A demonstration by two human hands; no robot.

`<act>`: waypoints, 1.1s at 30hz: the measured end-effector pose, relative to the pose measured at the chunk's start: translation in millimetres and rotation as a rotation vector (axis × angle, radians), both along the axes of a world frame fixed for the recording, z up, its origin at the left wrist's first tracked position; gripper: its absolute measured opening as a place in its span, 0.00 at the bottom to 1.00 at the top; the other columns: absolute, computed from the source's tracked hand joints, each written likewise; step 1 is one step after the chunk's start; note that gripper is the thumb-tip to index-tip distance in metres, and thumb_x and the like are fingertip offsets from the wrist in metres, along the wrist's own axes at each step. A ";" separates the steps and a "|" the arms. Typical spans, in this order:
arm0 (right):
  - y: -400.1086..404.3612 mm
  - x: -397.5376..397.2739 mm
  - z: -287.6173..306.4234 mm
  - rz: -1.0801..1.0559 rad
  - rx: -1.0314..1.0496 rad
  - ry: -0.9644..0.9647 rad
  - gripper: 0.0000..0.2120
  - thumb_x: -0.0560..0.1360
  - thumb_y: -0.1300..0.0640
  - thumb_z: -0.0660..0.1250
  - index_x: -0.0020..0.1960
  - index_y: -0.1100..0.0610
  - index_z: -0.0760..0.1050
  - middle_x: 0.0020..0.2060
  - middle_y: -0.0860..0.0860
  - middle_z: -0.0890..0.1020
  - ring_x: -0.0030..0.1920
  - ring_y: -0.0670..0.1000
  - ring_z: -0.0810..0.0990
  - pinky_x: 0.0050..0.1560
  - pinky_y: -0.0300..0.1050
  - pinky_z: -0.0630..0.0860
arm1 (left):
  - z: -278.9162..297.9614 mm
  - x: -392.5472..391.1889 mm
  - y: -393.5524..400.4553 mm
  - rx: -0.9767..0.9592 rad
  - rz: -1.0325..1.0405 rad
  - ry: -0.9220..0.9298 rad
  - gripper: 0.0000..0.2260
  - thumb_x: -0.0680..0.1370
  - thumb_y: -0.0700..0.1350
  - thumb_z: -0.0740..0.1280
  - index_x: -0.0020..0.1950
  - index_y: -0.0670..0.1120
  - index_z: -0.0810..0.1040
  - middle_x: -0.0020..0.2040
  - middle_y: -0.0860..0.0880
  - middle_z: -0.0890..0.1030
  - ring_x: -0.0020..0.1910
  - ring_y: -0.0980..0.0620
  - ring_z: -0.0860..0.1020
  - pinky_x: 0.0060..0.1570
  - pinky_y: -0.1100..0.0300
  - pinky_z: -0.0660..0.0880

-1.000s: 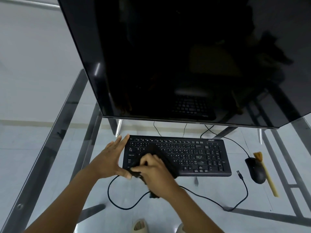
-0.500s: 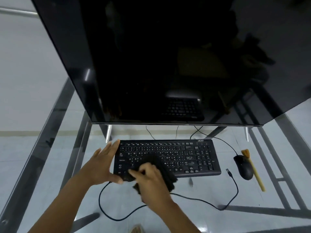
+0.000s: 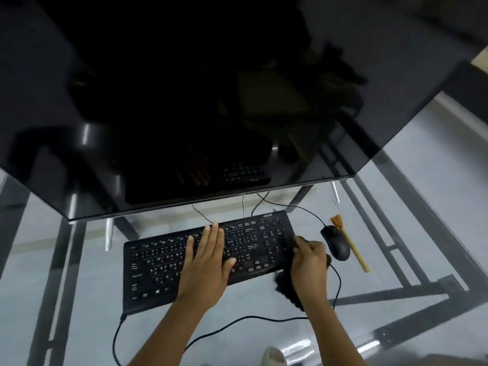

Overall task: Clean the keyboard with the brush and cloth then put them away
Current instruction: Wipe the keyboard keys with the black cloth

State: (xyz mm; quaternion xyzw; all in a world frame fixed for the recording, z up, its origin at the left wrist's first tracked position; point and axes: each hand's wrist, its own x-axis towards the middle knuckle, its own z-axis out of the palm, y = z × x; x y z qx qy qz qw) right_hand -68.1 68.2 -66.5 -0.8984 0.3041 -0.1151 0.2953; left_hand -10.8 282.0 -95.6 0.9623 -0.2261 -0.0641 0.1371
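Observation:
A black keyboard (image 3: 163, 265) lies tilted on the glass table below the monitor. My left hand (image 3: 208, 257) rests flat on the middle keys, fingers spread. My right hand (image 3: 310, 260) grips a dark cloth (image 3: 286, 285) at the keyboard's right end, on the number pad edge; part of the cloth hangs below the hand. A brush (image 3: 351, 245) with a pale wooden handle and orange bristles lies on the table to the right of the mouse, touched by neither hand.
A large dark monitor (image 3: 184, 101) overhangs the back of the glass table (image 3: 396, 233). A black mouse (image 3: 336, 243) sits between the keyboard and the brush. Black cables (image 3: 237, 319) loop near the front edge. A foot in a slipper (image 3: 274, 356) shows below.
My right hand has carried the cloth from the keyboard's left part to its right end. My left hand shifted from the left edge onto the middle keys. The view tilted.

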 end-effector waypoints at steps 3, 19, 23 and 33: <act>17.3 4.4 -4.2 0.069 0.049 -0.035 0.05 0.79 0.57 0.62 0.53 0.57 0.74 0.41 0.48 0.69 0.34 0.36 0.69 0.38 0.32 0.72 | -7.2 -2.8 -0.2 0.024 -0.001 -0.063 0.29 0.82 0.59 0.46 0.77 0.43 0.53 0.78 0.47 0.53 0.77 0.49 0.48 0.72 0.44 0.49; 66.2 22.0 -14.9 0.484 -0.161 0.014 0.17 0.76 0.39 0.61 0.42 0.52 0.75 0.37 0.48 0.77 0.38 0.48 0.76 0.44 0.50 0.75 | -10.6 -1.9 -0.9 0.048 -0.018 -0.085 0.30 0.81 0.60 0.45 0.78 0.44 0.49 0.78 0.48 0.52 0.77 0.52 0.46 0.73 0.47 0.45; 16.5 47.7 3.7 0.130 -0.162 -0.013 0.12 0.79 0.50 0.61 0.50 0.58 0.78 0.33 0.42 0.70 0.32 0.32 0.70 0.38 0.28 0.70 | -9.2 0.8 1.2 -0.017 -0.010 -0.077 0.33 0.80 0.64 0.47 0.78 0.45 0.45 0.78 0.49 0.51 0.77 0.53 0.46 0.73 0.49 0.43; 33.1 65.6 -5.8 0.215 -0.035 -0.067 0.09 0.76 0.60 0.63 0.51 0.54 0.81 0.46 0.54 0.79 0.45 0.56 0.78 0.45 0.44 0.75 | -10.8 3.0 3.9 -0.035 -0.031 -0.067 0.38 0.77 0.69 0.45 0.78 0.43 0.49 0.77 0.49 0.54 0.77 0.54 0.49 0.73 0.50 0.42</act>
